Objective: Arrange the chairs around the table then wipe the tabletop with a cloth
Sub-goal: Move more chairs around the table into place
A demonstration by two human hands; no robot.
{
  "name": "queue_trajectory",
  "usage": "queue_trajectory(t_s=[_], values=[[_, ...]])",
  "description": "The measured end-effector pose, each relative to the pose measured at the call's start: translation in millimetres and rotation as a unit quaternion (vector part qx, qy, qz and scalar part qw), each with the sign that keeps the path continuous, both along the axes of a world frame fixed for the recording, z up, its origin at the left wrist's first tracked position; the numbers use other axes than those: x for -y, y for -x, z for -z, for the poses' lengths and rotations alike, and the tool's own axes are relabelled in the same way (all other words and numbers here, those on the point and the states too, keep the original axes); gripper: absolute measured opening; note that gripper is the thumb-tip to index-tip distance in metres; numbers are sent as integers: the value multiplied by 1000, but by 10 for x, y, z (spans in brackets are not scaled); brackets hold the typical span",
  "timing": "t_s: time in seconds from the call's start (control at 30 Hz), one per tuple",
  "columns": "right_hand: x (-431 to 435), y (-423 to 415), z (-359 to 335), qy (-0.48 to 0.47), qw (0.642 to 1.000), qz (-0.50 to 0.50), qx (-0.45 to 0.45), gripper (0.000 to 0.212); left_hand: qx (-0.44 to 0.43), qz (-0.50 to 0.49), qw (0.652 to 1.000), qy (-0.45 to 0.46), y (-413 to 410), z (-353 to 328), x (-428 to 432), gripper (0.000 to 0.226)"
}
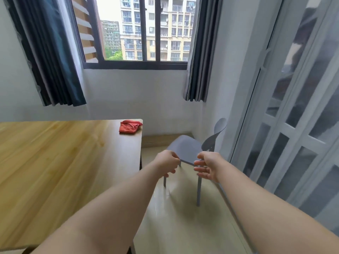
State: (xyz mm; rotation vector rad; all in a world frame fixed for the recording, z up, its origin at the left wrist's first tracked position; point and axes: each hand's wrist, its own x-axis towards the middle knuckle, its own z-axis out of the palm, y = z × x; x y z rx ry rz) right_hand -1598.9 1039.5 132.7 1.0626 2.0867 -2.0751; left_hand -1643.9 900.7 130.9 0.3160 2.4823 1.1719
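Observation:
A grey plastic chair (pixel 185 147) stands on the floor to the right of the wooden table (pixel 64 162), its backrest toward the right wall. Both my arms reach out to its seat's near edge. My left hand (pixel 168 163) hovers at the seat's near left corner with fingers loosely curled and nothing in them. At the near right corner, my right hand (pixel 207 166) has its fingers spread and relaxed, and it holds nothing. A crumpled red cloth (pixel 129 127) lies on the table's far right corner.
A window with dark curtains (pixel 55 57) fills the far wall. A folding glass-panel door (pixel 297 125) runs along the right, close behind the chair. Pale floor (pixel 179 217) lies between the table's right edge and the door.

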Motion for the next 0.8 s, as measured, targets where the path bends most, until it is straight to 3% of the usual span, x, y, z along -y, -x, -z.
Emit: queue_trajectory(t_s=[0.4, 0.8], values=[[-1211, 1524, 607, 10, 996, -21, 81, 27, 93, -66, 994, 2, 1457, 624, -1175, 23], [-2043, 3117, 889, 15, 993, -10, 113, 29, 132, -44, 990, 12, 3090, 1046, -1983, 23]])
